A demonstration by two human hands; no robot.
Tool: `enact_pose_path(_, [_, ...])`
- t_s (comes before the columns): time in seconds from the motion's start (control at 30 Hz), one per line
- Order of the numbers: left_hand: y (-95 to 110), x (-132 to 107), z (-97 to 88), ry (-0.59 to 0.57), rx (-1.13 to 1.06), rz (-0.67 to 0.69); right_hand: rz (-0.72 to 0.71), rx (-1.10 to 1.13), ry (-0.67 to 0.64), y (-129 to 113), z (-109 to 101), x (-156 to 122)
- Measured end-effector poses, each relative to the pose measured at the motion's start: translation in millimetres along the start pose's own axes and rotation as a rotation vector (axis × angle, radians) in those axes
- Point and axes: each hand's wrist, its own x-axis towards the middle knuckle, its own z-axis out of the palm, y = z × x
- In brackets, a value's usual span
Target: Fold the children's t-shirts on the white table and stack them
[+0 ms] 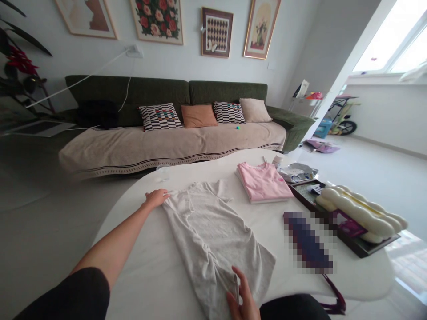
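A light grey T-shirt (216, 222) lies spread at a slant over the white table, one short sleeve pointing to the far side and its lower part toward me. My left hand (156, 198) is closed on the far left edge of the shirt, near the shoulder; the fingertips are partly hidden. Close to my body, my right hand (245, 295) pinches a fold of the shirt between thumb and forefinger. Wrinkles run up the shirt from that pinch. Beyond the shirt, to the right, rests a folded pink garment (263, 180) on top of a whitish layer.
The white table (140, 266) has a rounded edge. On its right stand a dark tray (362, 249) with a cream puffy object (360, 213), a silvery packet (296, 171) and a blurred-out dark item (308, 242) with a strap. A green sofa (160, 93) with cushions is behind.
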Motion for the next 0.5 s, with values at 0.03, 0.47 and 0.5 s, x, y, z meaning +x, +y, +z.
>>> enact_pose_path(0.03, [1, -4, 0.7, 0.019, 0.018, -0.005, -0.002, -0.056, -0.008, 0, -3, 1])
enact_pose_path(0.47, [77, -69, 61.3, 0.123, 0.011, 0.292, -0.642, -0.503, -0.007, -44, 23, 13])
enact_pose_path(0.5, [77, -70, 66.6, 0.103, 0.001, 0.26, -0.642, -0.531, -0.02, -40, 25, 14])
